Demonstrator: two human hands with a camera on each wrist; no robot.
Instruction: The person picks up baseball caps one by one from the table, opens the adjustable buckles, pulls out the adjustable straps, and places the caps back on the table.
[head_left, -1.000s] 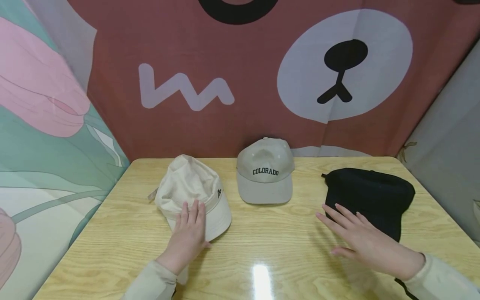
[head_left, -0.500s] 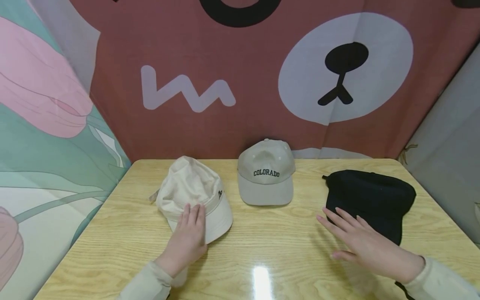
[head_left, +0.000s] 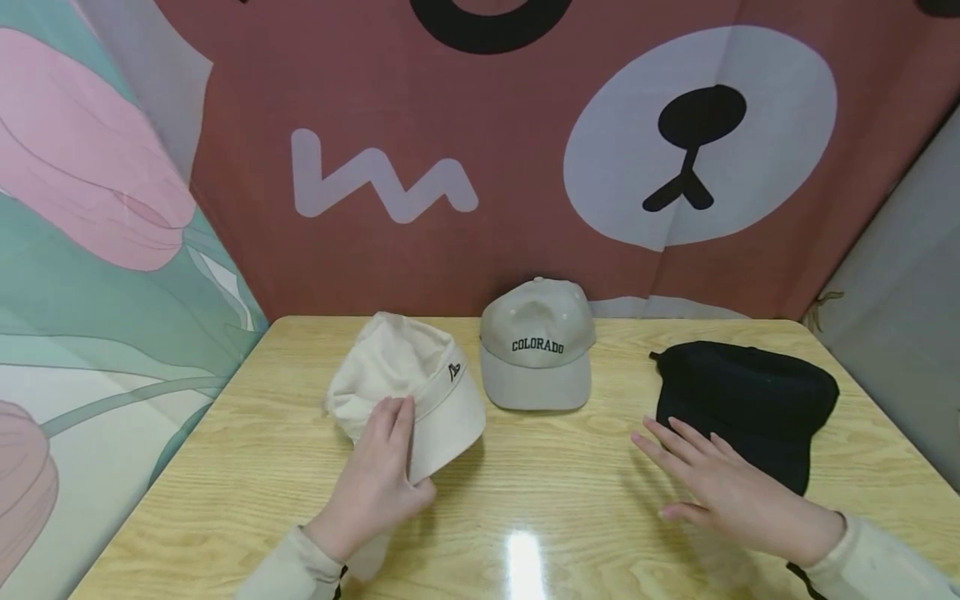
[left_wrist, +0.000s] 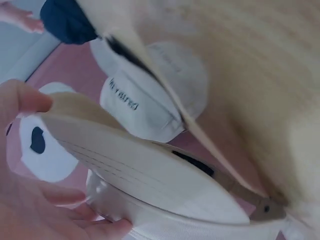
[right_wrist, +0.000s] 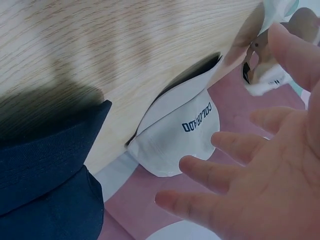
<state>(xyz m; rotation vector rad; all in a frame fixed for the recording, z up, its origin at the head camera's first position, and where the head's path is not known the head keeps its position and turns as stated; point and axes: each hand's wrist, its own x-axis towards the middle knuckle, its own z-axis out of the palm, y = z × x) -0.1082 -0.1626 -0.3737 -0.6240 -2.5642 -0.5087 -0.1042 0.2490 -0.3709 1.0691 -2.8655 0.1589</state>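
My left hand [head_left: 386, 467] grips a cream cap [head_left: 408, 367] by its brim, fingers on top and thumb at the brim's edge. In the left wrist view the brim [left_wrist: 135, 160] lies between thumb and fingers, and the front of the cap is lifted from the wood. A small dark emblem shows above the brim in the head view. My right hand [head_left: 720, 483] hovers with fingers spread, holding nothing, at the near left of a black hat [head_left: 742, 400]. In the right wrist view the dark hat [right_wrist: 50, 185] lies beside the fingers.
A light grey cap [head_left: 536, 333] lettered COLORADO sits at the back middle of the wooden table [head_left: 570, 475]. Behind it hangs a reddish-brown cloth [head_left: 510, 208] with a bear print. A floral cloth [head_left: 97, 208] hangs on the left, a pale grey one [head_left: 907, 267] on the right.
My left hand has closed on the cream cap's brim and tilted the cap up, shifting it slightly right. The right hand, black hat and grey cap stay in place.
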